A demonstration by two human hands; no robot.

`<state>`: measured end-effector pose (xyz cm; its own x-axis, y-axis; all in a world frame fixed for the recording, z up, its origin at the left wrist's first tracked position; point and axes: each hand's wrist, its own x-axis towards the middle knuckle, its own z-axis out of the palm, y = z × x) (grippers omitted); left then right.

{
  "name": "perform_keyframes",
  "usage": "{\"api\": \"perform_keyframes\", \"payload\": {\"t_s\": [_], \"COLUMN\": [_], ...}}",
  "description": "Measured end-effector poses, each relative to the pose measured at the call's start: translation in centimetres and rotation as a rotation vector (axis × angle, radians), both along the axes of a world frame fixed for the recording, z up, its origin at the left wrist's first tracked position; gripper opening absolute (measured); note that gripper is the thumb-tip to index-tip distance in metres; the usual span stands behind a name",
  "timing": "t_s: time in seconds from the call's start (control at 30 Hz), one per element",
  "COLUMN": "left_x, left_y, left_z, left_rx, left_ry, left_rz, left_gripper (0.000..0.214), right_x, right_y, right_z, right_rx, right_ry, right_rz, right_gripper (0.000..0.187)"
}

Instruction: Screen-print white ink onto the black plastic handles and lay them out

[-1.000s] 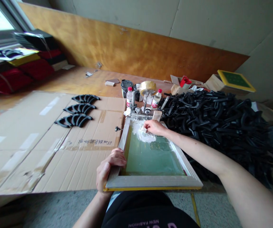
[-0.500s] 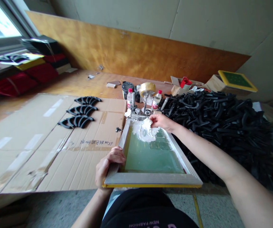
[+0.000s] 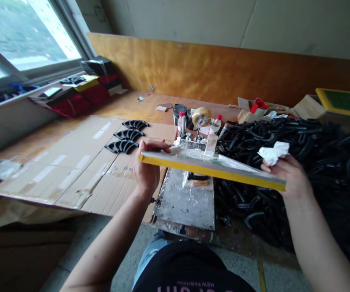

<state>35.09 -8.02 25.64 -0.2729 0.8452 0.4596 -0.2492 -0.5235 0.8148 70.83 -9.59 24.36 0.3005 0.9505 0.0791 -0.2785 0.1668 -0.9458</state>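
The grey-and-yellow rectangular screen frame [image 3: 211,171] is located over the right-centre part of the wooden counter [image 3: 150,106], tilted, its near edge standing clear above a flat grey metal plate [image 3: 190,207]. The plate extends to the counter's near edge. The left hand [image 3: 147,164] is closed around the frame's near left corner. The right hand [image 3: 293,174] is at the near right corner, in contact with the frame, and pinches a crumpled white tissue [image 3: 274,153] between its fingers. Beneath the frame, a black curved piece [image 3: 198,177] lies on the plate, partly hidden. A pale flat blade [image 3: 210,144] stands upright at the frame's far end, next to a metal clamp assembly [image 3: 189,141].

Toward the counter's left edge, a brown cardboard sheet [image 3: 91,140] carries three fanned rows of black curved pieces [image 3: 128,134]. A large heap of black curved parts [image 3: 254,136] occupies the counter's right side. Beyond the clamp stand two clear red-capped bottles [image 3: 214,126] and a yellowish tape roll [image 3: 199,115].
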Motion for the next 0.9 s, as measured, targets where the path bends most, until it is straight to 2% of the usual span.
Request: {"api": "perform_keyframes", "payload": {"t_s": [0.1, 0.2, 0.3, 0.4, 0.5, 0.57, 0.63, 0.7, 0.77, 0.83, 0.9], "left_x": [0.6, 0.5, -0.6, -3.8, -9.7, -15.0, -21.1, -27.3, -33.1, -38.1, -41.9], "left_y": [1.2, 1.6, 0.8, -1.4, -5.0, -8.0, -11.2, -14.4, -17.4, -20.1, -22.4], "left_z": [1.1, 1.8, 1.9, 1.0, -1.3, -3.4, -5.8, -7.9, -9.5, -10.6, -11.5], "left_rx": [-0.006, -0.064, -0.117, -0.111, -0.14, -0.194, -0.276, -0.401, -0.535, -0.643, -0.723], "left_ry": [0.027, 0.062, 0.098, 0.14, 0.197, 0.216, 0.206, 0.166, 0.112, 0.067, 0.024], "left_rz": [0.058, 0.04, -0.002, 0.03, 0.139, 0.303, 0.502, 0.679, 0.826, 0.944, 1.023], "left_gripper": [0.058, 0.062, 0.058, 0.048, 0.043, 0.039, 0.036, 0.035, 0.037, 0.042, 0.047], "right_x": [1.1, -0.5, -5.1, -12.8, -23.1, -31.1, -39.6, -48.5, -58.1, -68.1, -77.7], "right_y": [-2.7, -5.1, -6.4, -6.1, -4.8, -4.0, -3.2, -2.4, -1.4, -0.5, 0.0], "right_z": [-3.8, -6.9, -9.2, -11.4, -13.3, -13.9, -13.5, -11.8, -9.2, -6.0, -3.1], "right_rx": [-0.148, -0.294, -0.415, -0.462, -0.403, -0.328, -0.218, -0.041, 0.212, 0.503, 0.683], "right_ry": [0.052, 0.032, -0.07, -0.208, -0.32, -0.382, -0.43, -0.454, -0.451, -0.443, -0.511], "right_rz": [-0.061, -0.005, 0.223, 0.494, 0.734, 0.872, 0.962, 0.973, 0.919, 0.844, 0.83], "right_gripper": [0.02, 0.028, 0.03, 0.027, 0.021, 0.021, 0.023, 0.021, 0.014, 0.012, 0.017]}}
